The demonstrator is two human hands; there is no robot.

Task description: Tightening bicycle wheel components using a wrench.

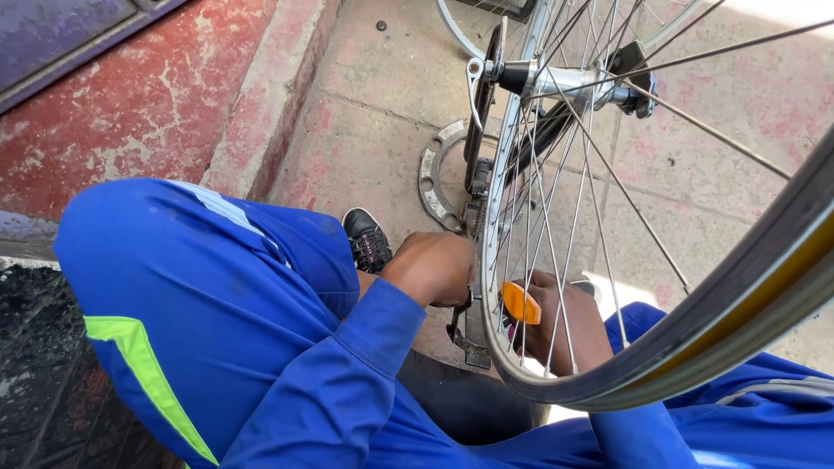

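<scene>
A bicycle wheel [556, 174] with silver spokes, a shiny hub and a dark tyre stands upright in front of me. My left hand [432, 267] is closed on a small dark metal part at the left side of the rim, near its bottom. Behind the spokes, my right hand [560, 321] grips something at the lower rim; what it holds is hidden. An orange reflector [521, 302] is clipped to the spokes between the two hands.
A flat metal ring [432, 178] lies on the reddish paving behind the wheel. My black shoe [367, 239] rests next to my blue-trousered knee [200, 287]. A raised red kerb [261, 95] runs along the left.
</scene>
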